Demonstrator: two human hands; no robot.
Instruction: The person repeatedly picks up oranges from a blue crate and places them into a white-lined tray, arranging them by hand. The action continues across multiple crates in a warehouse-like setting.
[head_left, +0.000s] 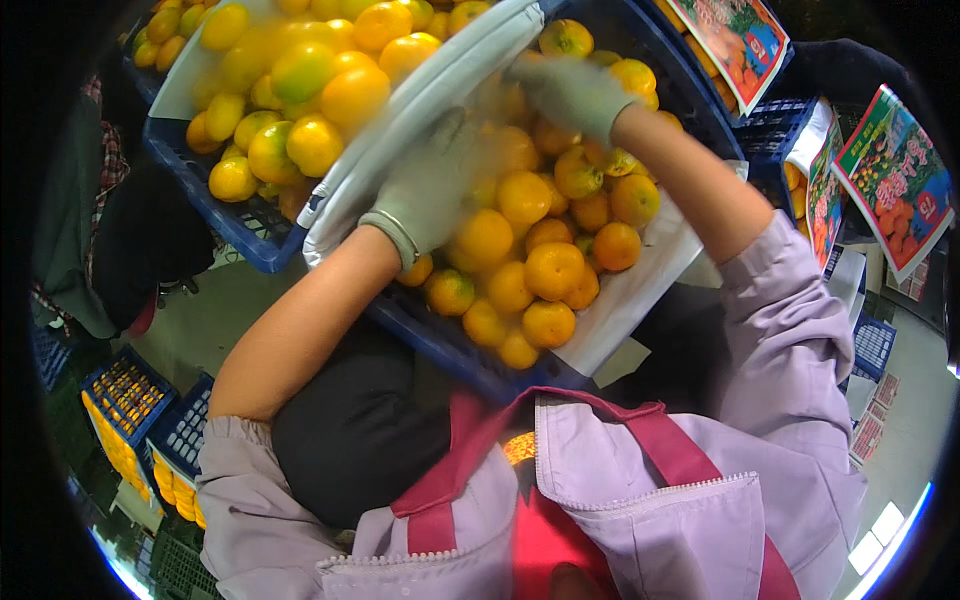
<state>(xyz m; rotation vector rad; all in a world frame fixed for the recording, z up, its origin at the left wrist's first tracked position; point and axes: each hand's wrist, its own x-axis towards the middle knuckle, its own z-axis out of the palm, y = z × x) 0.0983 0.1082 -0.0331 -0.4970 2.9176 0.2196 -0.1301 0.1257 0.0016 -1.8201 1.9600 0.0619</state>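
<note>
Before me a blue plastic crate with a white liner sheet holds a heap of mandarins, orange with some greenish patches. My left hand, in a grey-green work glove, is over the heap's left side, beside a thick white padded edge. Blur hides its fingers. Toward the crate's far side reaches my right hand, gloved alike, its fingers blurred among the mandarins. Whether either hand has hold of a fruit cannot be made out.
Another blue crate of yellower mandarins adjoins at upper left. Printed fruit cartons or sheets stand at right near more crates. Filled crates sit on the floor at lower left. A person's dark-clothed leg is at the left.
</note>
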